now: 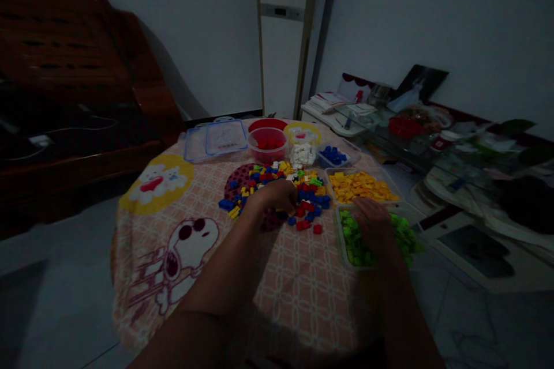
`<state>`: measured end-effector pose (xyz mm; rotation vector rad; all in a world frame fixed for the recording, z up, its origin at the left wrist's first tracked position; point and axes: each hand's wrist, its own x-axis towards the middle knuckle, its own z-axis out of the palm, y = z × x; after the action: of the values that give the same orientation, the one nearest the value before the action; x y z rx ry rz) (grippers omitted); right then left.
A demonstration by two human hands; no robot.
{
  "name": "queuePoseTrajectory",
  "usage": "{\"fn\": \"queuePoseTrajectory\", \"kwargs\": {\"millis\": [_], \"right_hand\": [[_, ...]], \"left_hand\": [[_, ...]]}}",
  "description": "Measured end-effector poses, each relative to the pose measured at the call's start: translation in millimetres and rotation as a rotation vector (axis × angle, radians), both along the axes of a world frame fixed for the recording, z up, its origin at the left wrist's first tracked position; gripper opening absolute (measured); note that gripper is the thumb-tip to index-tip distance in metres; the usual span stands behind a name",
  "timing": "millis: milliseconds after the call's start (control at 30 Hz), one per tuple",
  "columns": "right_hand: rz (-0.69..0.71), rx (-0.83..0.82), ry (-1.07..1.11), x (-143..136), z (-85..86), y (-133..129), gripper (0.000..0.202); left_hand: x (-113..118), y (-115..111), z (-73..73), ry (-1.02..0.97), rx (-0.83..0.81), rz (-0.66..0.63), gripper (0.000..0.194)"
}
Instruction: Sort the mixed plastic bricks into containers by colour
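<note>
My left hand reaches into a mixed pile of toy building bricks in red, blue, yellow, white and green. Its fingers curl down in a pinch, and whatever they hold is hidden from me. Over a clear box of green bricks is my right hand, fingers stretched toward the box's far left corner. I make out nothing in it. Just behind that hand stands a box of yellow bricks.
Farther back are a tub of red bricks, white bricks and a box of blue bricks. Clear lids with blue rims lie at the back left. A patterned cloth covers the round table. A cluttered glass shelf stands right.
</note>
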<state>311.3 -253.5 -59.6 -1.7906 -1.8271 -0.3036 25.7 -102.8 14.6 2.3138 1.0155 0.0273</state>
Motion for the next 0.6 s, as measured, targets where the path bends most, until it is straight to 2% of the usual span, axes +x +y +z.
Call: {"fn": "queuePoseTrajectory", "kwargs": {"millis": [167,300,333,467,600], "right_hand": [[0.002,0.008,0.001,0.6,-1.0,0.7,0.039],[0.008,0.011,0.001,0.7,0.0,0.1,0.039],[0.011,0.010,0.003,0.5,0.6,-0.1,0.039],[0.007,-0.001,-0.004,0.1,3.0,-0.7,0.038],[-0.002,-0.014,-0.008,0.3,3.1,-0.8,0.038]], "left_hand": [[11.8,-7.2,-4.3,0.068,0.137,0.013,0.026],[11.4,-4.9,-4.9,0.057,0.137,0.026,0.006],[10.8,-3.4,-4.9,0.044,0.157,0.045,0.003],[9.3,4.5,-7.4,-0.064,0.238,0.119,0.011],[6.2,12.1,-12.7,-0.225,0.170,0.127,0.018]]}}
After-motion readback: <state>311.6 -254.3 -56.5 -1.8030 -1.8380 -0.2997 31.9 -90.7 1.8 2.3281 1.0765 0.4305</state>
